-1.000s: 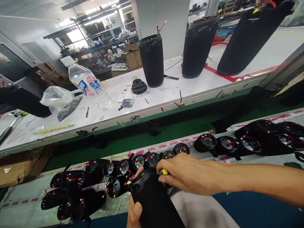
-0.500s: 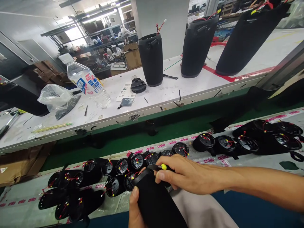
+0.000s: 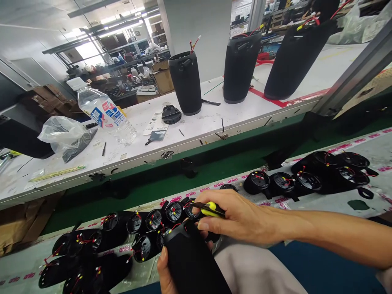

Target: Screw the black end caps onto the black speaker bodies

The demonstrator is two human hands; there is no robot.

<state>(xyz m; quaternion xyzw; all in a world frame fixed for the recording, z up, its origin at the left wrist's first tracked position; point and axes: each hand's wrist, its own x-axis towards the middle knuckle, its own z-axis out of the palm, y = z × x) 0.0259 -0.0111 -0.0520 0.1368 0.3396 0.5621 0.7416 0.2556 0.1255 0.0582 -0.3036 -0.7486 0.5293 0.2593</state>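
Mostly hidden left hand [image 3: 163,273] clasping black cylinder [image 3: 191,261]; right hand [image 3: 232,218] pinching yellow-handled tool [image 3: 211,209].

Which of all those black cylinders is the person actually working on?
Start at the near table crowded with black wired parts. At its front edge, the black cylinder is gripped by the left hand. Unlike others, it is held while the right hand works its top.

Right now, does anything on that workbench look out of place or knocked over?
Mostly the water bottle: it stands among parts on the white bench, and its tilt may be only lens distortion. Short black offcuts lie scattered near the bench edge. The left hand grips the black speaker body; nothing looks spilled or broken.
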